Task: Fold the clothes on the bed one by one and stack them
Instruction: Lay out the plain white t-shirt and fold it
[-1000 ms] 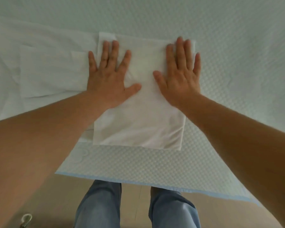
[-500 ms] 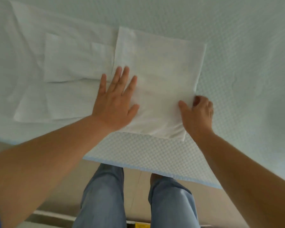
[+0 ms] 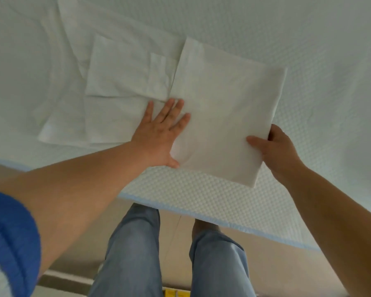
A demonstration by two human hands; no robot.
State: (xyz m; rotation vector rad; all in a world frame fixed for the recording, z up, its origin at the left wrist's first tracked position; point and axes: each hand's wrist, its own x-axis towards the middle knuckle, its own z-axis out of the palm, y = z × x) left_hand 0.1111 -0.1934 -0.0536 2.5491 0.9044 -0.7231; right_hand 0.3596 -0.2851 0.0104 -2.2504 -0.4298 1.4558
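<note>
At the far left a blue sleeve (image 3: 11,239) with a soft ribbed cuff is pushed up the person's left arm. Beyond it, on the bed (image 3: 308,50), lies a spread white garment (image 3: 107,67), thin and smooth, creased in long shallow curves, with squared layers folded over one another. The bed cover is white with a fine raised dimple pattern and a pale blue band along its near edge.

The left hand (image 3: 159,133) lies flat, fingers spread and released, half on the spread garment and half on the left edge of the folded cloth (image 3: 221,112); its thumb seems tucked at that edge, near the closest left corner. The folded cloth is a neat, nearly square white pad of several layers, turned a little so that its corners point off the bed's lines. Its left edge overlaps the spread garment; its near corner lies close to the bed's edge.

The right hand (image 3: 274,151) grips the folded cloth's right edge near the closest corner, thumb on top and fingers curled beneath, grasping the layers.

To the right and beyond the cloth the bed is bare dimpled cover, wide and open. Below the bed edge are the person's jean-clad legs (image 3: 133,254) and a tan floor (image 3: 272,264).
</note>
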